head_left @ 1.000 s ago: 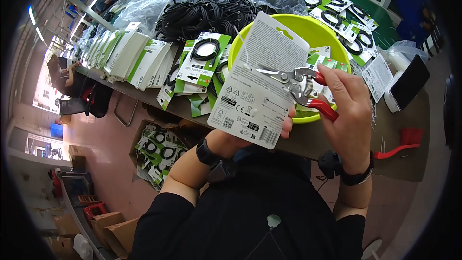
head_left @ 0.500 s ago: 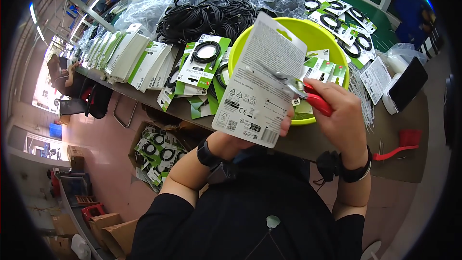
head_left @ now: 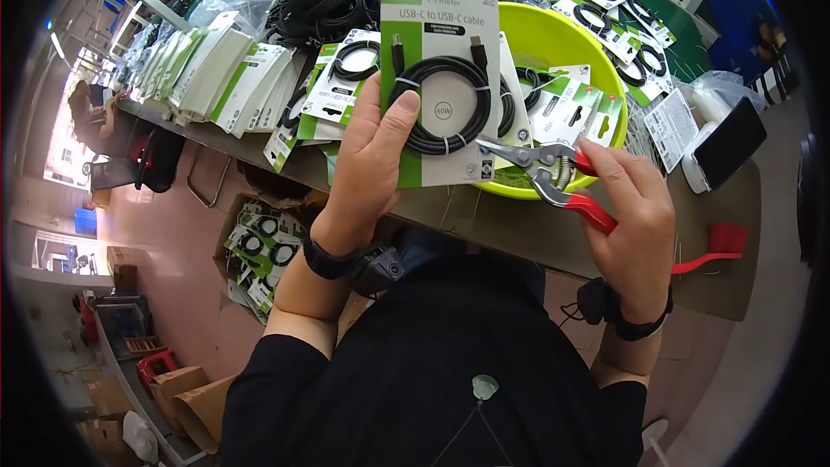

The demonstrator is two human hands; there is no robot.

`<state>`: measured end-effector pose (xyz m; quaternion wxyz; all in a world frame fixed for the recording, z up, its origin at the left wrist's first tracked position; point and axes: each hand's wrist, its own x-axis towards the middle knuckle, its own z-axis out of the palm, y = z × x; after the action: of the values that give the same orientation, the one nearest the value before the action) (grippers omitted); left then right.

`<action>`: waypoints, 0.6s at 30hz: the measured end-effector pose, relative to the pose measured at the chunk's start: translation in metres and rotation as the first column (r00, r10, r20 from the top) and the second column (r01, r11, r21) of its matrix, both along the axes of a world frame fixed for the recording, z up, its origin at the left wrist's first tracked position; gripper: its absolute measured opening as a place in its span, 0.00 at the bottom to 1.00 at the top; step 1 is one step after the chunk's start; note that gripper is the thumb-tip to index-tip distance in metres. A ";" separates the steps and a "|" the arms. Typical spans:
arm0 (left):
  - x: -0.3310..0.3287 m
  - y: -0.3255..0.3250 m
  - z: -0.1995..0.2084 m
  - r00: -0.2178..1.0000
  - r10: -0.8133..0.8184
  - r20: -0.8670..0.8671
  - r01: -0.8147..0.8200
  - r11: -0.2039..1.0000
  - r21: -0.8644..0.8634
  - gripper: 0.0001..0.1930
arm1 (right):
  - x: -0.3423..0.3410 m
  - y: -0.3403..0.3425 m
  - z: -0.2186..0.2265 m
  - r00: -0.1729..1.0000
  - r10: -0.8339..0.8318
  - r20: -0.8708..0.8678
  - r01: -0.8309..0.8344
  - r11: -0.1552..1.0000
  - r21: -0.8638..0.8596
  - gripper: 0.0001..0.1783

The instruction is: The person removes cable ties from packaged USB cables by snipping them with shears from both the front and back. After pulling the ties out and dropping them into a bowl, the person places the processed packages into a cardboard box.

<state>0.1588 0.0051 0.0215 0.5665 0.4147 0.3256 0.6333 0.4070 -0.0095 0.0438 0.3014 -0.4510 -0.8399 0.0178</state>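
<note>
My left hand grips a green and white cable card by its left edge, thumb on the front. A coiled black cable is fastened to the card with small white ties, both plugs pointing up. In my right hand are pruning shears with red handles and a visible spring. Their jaws are parted, and the tips reach the card's lower right, close to the coil. Behind the card stands a yellow-green tub with more carded cables in it.
Stacked cards line the table's left, beside loose black cables and clear plastic bags. Carded cables lie at the far right, near a dark-screened device and a red brush. A carton of carded cables stands below left.
The card has turned from its printed back to its front with the cable, and moved up and left. My left hand shows on its edge now. The shears have moved slightly down.
</note>
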 end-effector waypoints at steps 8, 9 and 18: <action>0.001 -0.008 -0.004 0.775 0.345 -0.529 -0.142 0.911 0.387 0.18 | -0.013 -0.005 0.003 0.990 -0.060 0.131 0.054 0.997 0.049 0.27; 0.003 -0.010 -0.006 0.738 0.398 -0.545 -0.152 0.885 0.440 0.18 | -0.015 -0.006 0.004 0.989 -0.060 0.133 0.054 0.997 0.048 0.27; 0.010 -0.004 -0.006 0.875 0.299 -0.380 -0.180 0.931 0.317 0.19 | -0.010 0.007 -0.007 0.999 0.049 -0.023 -0.050 0.998 -0.044 0.24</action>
<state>0.1686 0.0016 0.0154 0.3365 0.5715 0.3996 0.6328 0.3973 -0.0023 0.0367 0.3000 -0.4364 -0.8468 0.0491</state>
